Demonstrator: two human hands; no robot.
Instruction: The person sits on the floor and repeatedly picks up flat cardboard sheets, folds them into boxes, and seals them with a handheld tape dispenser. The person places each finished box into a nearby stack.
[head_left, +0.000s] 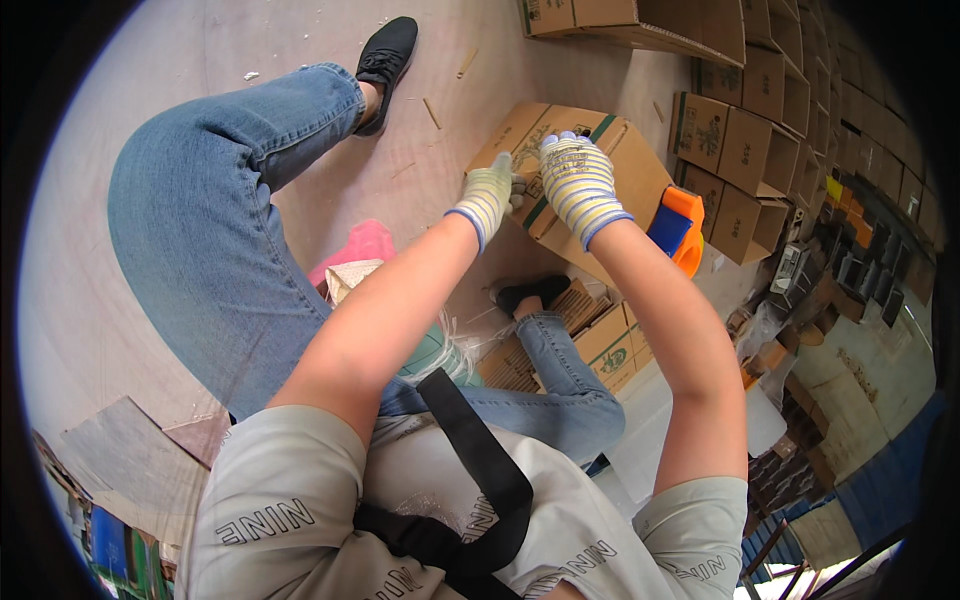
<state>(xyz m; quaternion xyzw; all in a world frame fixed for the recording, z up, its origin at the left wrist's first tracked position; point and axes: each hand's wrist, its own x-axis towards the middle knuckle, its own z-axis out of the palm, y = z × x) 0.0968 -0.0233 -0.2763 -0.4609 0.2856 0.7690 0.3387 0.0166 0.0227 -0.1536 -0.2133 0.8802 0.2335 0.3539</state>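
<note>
A cardboard box (645, 161) with green stripes and printed drawings stands tilted before me, its flaps shut. My left hand (491, 196), in a striped knit glove, is at the box's near left edge, thumb up; its fingers are partly hidden. My right hand (579, 180), in the same kind of glove, lies on the box's upper face with the fingers curled. Whether it holds something small there cannot be told. An orange tape dispenser (684, 225) with a blue part is beside the box's right side, near my right forearm.
Stacked open cardboard boxes (739, 146) stand at the right, and another open box (637, 26) at the top. Flattened cardboard (510, 364) and a printed box (615, 349) lie near my right leg. A pink cloth item (360, 244) and white string (450, 349) are between my legs.
</note>
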